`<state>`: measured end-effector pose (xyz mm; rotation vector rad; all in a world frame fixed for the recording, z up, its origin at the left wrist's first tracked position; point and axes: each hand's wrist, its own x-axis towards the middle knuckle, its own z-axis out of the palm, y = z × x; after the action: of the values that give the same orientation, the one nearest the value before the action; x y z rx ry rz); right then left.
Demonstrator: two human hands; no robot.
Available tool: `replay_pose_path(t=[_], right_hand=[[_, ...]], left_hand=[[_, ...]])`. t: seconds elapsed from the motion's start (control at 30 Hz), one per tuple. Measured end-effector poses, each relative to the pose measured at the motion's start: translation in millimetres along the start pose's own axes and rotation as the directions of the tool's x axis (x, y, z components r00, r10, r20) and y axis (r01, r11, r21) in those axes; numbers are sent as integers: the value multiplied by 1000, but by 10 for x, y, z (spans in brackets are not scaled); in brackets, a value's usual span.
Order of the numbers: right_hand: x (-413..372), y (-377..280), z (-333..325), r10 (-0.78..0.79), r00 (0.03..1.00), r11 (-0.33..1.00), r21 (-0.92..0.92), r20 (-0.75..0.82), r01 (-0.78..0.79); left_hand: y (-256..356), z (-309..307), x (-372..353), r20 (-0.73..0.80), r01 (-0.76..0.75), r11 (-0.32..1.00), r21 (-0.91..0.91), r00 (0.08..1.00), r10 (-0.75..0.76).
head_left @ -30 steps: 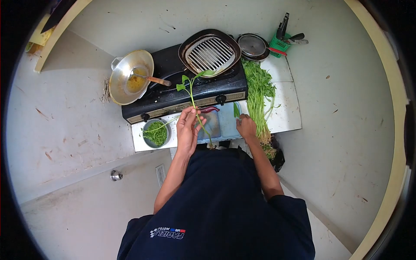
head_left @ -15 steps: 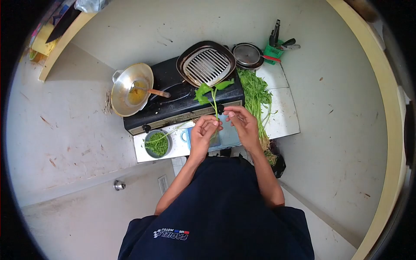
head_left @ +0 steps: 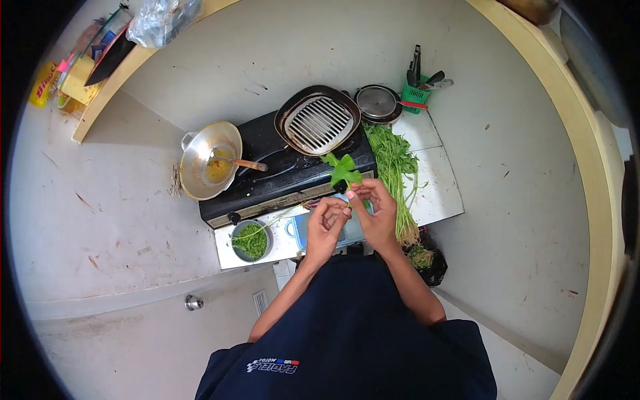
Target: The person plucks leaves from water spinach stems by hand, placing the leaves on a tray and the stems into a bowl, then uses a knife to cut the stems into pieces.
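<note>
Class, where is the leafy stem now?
In the head view, the leafy stem is just right of centre, held by the left hand and right hand, below the grill pan.

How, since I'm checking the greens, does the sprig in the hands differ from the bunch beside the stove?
The sprig is held up by fingers; the bunch lies on the counter. The sprig shows a few leaves; the bunch shows many, plus long stems and roots. Both are green and leafy.

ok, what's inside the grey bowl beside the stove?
The grey bowl holds small cut greens, with a long thin stem lying across and reaching past the rim. The bottom is covered; can't tell what's under the greens.
</note>
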<state>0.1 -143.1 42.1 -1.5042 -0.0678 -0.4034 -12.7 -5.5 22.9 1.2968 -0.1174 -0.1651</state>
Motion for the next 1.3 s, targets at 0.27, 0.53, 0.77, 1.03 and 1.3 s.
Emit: replay_pose_path(t=[0.27, 0.53, 0.77, 1.03, 1.3], right_hand=[[-55, -32, -23, 92, 995, 984, 148, 50, -98], [-85, -67, -89, 19, 998, 999, 45, 55, -21], [-105, -103, -90, -110, 994, 990, -89, -26, 108], [-54, -187, -226, -196, 979, 955, -236, -58, 177], [-29, -236, -249, -246, 968, 959, -159, -52, 235]], left_hand=[[118, 88, 47, 45, 104, 991, -88, 994, -100], [242, 139, 101, 78, 229, 897, -378, 973, -216], [235, 116, 128, 120, 255, 908, -333, 966, -227], [146, 82, 90, 117, 202, 960, -195, 976, -182], [153, 74, 101, 89, 235, 958, -163, 971, -223]])
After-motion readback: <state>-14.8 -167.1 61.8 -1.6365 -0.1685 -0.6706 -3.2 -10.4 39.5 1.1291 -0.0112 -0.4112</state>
